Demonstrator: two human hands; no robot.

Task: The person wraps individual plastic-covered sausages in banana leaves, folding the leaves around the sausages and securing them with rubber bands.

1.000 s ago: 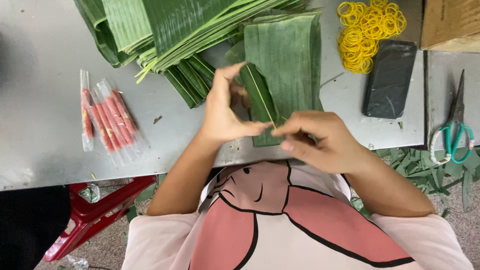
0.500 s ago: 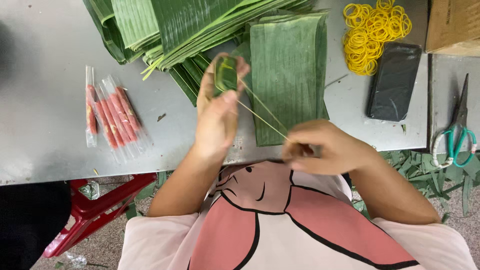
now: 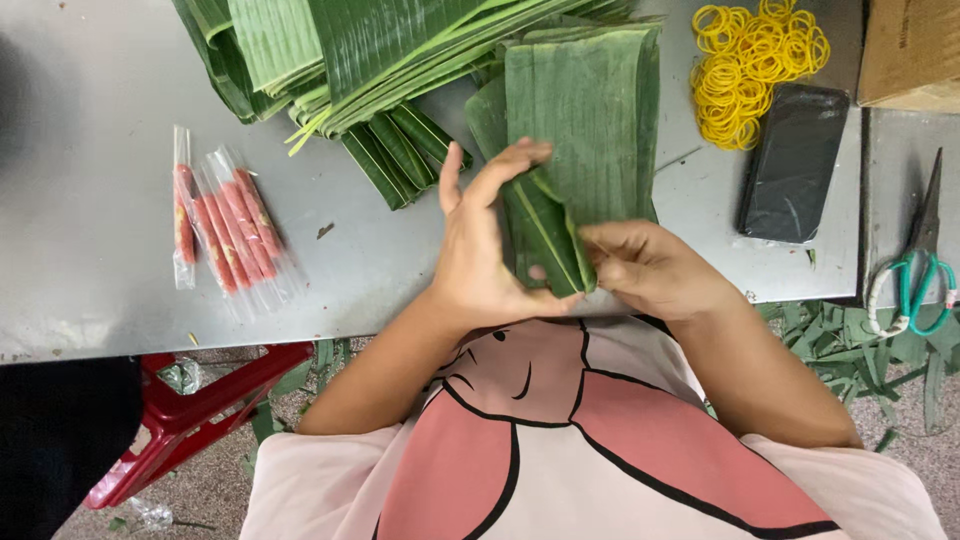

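Two hands meet on one folded green leaf strip (image 3: 545,235) at the near edge of the grey table (image 3: 90,150). Your left hand (image 3: 480,250) is curled round the strip's left side, thumb raised, fingertips pressing over its top fold. Your right hand (image 3: 645,265) is closed, pinching the strip's lower right edge at the corner.

Step in hand, as judged: wrapping or folding the strip into a small parcel; the fold is formed but not secured. What lies inside the fold, if anything, cannot be seen.

Beyond your right hand, touching the strip, lies a flat stack of cut leaves (image 3: 590,110). Beyond your left hand sits a larger pile of folded leaves (image 3: 330,60). Well to the left of your left hand lie several clear packets of red sticks (image 3: 222,225). Beyond and to the right of your right hand is a heap of yellow rubber bands (image 3: 750,50), with a black phone (image 3: 795,165) just beside it and green-handled scissors (image 3: 920,265) further right.

Next move, as judged, calls for a firm one-handed hold on the fold while the other hand is freed; slackening the pinch risks the leaf springing open
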